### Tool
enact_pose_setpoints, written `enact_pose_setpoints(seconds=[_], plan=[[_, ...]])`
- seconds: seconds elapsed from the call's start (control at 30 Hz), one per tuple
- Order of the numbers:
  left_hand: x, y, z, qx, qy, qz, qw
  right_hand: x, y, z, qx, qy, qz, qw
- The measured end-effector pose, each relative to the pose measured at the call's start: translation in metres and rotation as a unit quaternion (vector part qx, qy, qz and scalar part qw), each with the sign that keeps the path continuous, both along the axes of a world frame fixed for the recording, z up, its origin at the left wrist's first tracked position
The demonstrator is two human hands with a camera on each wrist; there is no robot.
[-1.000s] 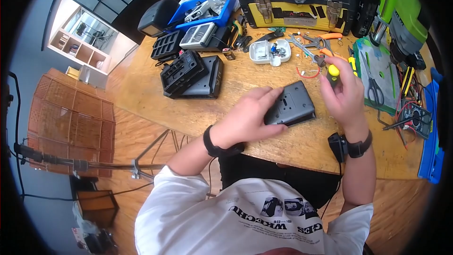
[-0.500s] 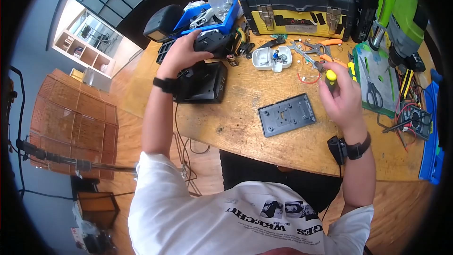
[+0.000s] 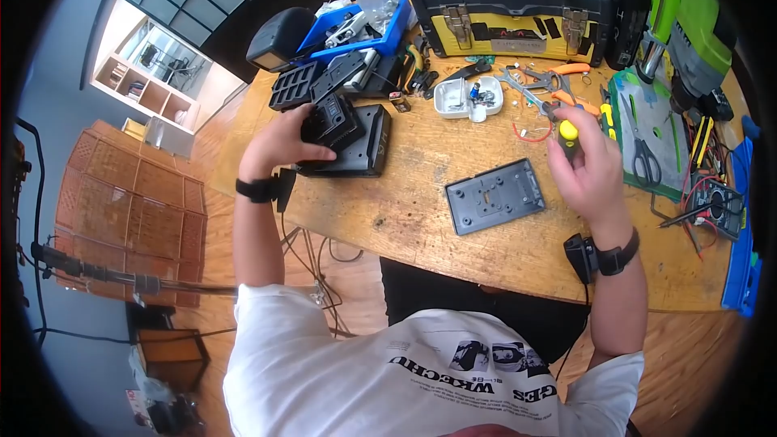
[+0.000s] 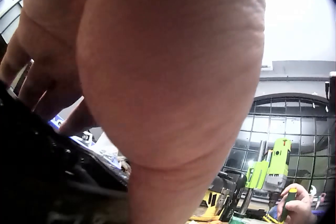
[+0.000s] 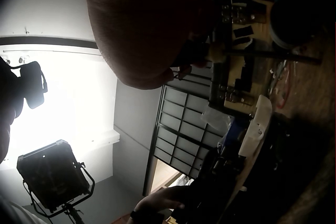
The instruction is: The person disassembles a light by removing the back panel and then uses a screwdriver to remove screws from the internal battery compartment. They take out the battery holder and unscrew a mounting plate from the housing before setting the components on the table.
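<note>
The left hand (image 3: 279,144) is at the stack on the left, its thumb and fingers around the edges of a small black device (image 3: 333,123) that lies on a larger black case (image 3: 374,146). Behind it, a black shell part (image 3: 340,73) rests on a pale box. In the right hand (image 3: 589,163), raised over the table's right part, is a screwdriver with a yellow and dark green handle (image 3: 569,131); it also shows in the left wrist view (image 4: 290,200). A grey cover (image 3: 495,196) lies between the hands, its studded inner side facing up.
A blue bin (image 3: 356,48), a white parts box (image 3: 450,100), pliers and wrenches, and a black and yellow toolbox (image 3: 510,20) line the back. At the right are a green drill stand (image 3: 664,12), scissors (image 3: 646,160) and a multimeter (image 3: 716,202).
The left hand has left the black part at centre, carried its upper shell to the back left and let it go, then moved down to the small black device. The grey cover stays behind.
</note>
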State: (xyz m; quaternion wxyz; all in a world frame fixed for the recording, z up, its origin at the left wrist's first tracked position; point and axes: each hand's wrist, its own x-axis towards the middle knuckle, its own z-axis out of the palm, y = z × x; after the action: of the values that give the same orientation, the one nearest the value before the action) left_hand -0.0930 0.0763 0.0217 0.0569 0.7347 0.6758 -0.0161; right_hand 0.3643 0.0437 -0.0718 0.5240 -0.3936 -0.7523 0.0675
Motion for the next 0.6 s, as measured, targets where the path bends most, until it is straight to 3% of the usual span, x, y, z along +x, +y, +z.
enact_pose_setpoints(seconds=[0.27, 0.4, 0.6], plan=[[-0.004, -0.027, -0.022, 0.138, -0.086, 0.005, 0.987, -0.001, 0.002, -0.003, 0.027, 0.002, -0.011, 1.000], [0.029, -0.048, -0.025, 0.302, -0.044, -0.107, 0.946, 0.000, -0.002, 0.001, -0.012, 0.008, -0.015, 1.000], [0.087, -0.078, -0.011, 0.321, -0.068, -0.194, 0.924, -0.003, -0.002, 0.001, -0.018, 0.013, -0.013, 1.000]])
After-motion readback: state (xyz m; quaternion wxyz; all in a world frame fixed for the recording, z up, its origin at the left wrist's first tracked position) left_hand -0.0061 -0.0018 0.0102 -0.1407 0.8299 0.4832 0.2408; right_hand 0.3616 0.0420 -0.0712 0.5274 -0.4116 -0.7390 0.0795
